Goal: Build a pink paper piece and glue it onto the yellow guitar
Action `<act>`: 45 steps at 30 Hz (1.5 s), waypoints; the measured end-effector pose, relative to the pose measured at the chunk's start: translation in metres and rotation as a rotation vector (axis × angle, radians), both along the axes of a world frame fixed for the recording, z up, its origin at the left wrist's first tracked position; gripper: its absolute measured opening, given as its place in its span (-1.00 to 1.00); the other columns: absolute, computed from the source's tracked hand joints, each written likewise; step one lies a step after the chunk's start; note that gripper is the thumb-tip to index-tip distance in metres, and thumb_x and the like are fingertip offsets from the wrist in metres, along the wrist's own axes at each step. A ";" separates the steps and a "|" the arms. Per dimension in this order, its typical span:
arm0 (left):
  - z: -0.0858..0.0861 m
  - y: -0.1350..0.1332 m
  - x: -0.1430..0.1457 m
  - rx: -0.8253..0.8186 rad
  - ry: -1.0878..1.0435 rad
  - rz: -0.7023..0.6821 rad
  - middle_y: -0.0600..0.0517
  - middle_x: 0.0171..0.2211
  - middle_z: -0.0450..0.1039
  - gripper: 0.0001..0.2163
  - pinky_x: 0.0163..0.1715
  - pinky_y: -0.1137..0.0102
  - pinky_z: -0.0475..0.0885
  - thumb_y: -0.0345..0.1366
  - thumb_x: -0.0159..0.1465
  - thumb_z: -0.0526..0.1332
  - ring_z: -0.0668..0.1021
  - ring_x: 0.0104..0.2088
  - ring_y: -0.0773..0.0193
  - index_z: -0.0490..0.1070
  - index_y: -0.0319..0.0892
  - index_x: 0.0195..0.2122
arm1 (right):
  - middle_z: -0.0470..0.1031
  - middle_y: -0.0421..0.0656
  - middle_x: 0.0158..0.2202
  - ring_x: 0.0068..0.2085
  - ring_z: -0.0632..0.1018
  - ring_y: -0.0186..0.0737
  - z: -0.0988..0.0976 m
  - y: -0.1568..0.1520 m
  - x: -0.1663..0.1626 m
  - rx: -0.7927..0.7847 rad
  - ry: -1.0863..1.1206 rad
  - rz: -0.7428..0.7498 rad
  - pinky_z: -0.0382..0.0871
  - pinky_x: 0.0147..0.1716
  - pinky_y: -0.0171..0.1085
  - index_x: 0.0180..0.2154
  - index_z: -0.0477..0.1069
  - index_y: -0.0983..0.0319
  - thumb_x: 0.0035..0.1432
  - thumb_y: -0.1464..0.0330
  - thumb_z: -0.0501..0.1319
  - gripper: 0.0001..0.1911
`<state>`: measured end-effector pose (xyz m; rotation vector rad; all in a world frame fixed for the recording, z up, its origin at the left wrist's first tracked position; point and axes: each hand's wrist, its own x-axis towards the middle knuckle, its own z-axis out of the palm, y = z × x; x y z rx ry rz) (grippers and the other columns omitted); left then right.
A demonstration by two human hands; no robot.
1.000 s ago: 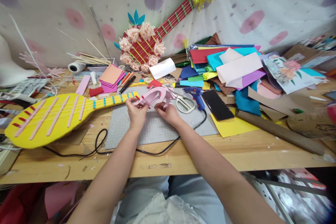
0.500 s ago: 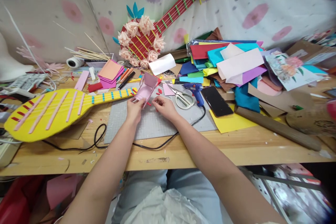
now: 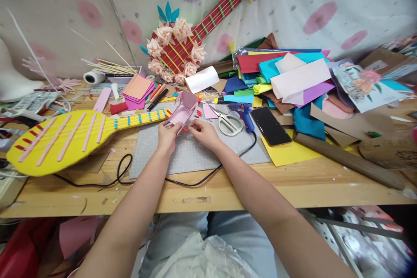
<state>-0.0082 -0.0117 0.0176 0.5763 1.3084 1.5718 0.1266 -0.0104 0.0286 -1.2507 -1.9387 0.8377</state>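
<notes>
My left hand pinches the near edge of a folded pink paper piece, which stands tilted above the grey cutting mat. My right hand is closed in a pinch just right of it, fingertips near a small red strip; what it holds is too small to name. More tiny red strips lie scattered on the mat behind the hands. The neck of a yellow paper guitar ends right beside my left hand.
Scissors, a blue glue gun with its black cord, and a black phone lie right of the hands. A heap of coloured paper fills the back right. A red flower-trimmed guitar leans on the wall.
The pink paper went from a spread, fringed shape held by both hands to a folded piece held by my left hand. My right hand let go of it and pinched near the red strips.
</notes>
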 end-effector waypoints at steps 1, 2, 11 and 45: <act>0.001 0.000 0.000 -0.005 -0.008 -0.003 -0.02 -0.39 0.47 -0.50 -0.29 0.30 0.46 -0.49 -0.11 0.33 0.53 -0.47 0.35 0.23 -0.26 -0.11 | 0.31 -0.31 -0.60 -0.52 0.34 -0.40 0.000 0.000 0.000 0.002 -0.005 -0.001 0.10 -0.50 -0.41 -0.43 0.38 0.20 0.07 0.31 0.08 -0.85; 0.002 -0.001 0.000 -0.010 -0.018 -0.008 -0.03 -0.40 0.47 -0.50 -0.29 0.29 0.46 -0.49 -0.10 0.32 0.53 -0.47 0.34 0.22 -0.27 -0.11 | 0.32 -0.31 -0.60 -0.52 0.35 -0.40 0.000 0.000 0.000 0.003 -0.010 0.000 0.10 -0.50 -0.41 -0.42 0.39 0.20 0.07 0.31 0.08 -0.85; 0.001 -0.002 0.001 -0.008 -0.007 0.003 -0.01 -0.41 0.46 -0.52 -0.29 0.28 0.46 -0.52 -0.06 0.31 0.52 -0.49 0.35 0.17 -0.25 -0.12 | 0.35 -0.30 -0.58 -0.51 0.36 -0.39 -0.002 0.000 0.001 0.006 -0.019 -0.005 0.10 -0.49 -0.41 -0.43 0.38 0.20 0.06 0.31 0.08 -0.85; 0.009 -0.010 -0.017 0.180 1.269 -0.196 0.00 -0.40 0.35 -0.95 -0.20 0.33 0.26 -0.34 0.07 0.16 0.38 -0.29 0.20 0.29 -0.13 -0.43 | 0.49 -0.25 -0.50 -0.40 0.45 -0.30 -0.004 0.004 -0.003 -0.098 -0.205 -0.108 0.18 -0.41 -0.35 -0.22 0.39 0.17 0.09 0.32 0.07 -0.78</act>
